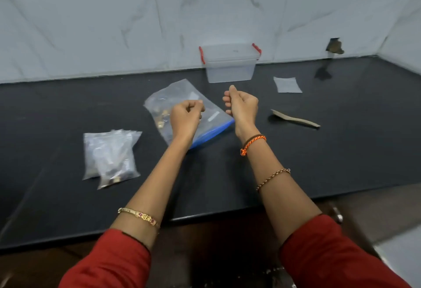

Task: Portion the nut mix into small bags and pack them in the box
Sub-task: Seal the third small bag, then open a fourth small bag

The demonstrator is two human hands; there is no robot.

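Above the large clear zip bag with blue seal [180,108], lying on the black counter [341,151], left hand [185,118] and right hand [241,103] are held with fingers curled closed, nothing visibly gripped; the lidded clear plastic box with red clips [230,64] is placed behind

A dark, matte black countertop [68,196] is seen filling most of the view, and everything else is placed against it. Along its far edge a wall of pale grey-white marble-look tiles [91,26] is met, veined with thin darker streaks and divided by fine joints. At the far right end of the countertop a second tiled wall [401,37] is joined at a corner. Just above the countertop, near that corner, a rough dark hole [334,46] is broken into the tiles, and its reflection is caught on the surface below. Beneath the countertop's near edge a dim brown floor [216,253] is glimpsed. Soft, even light is spread over the countertop.
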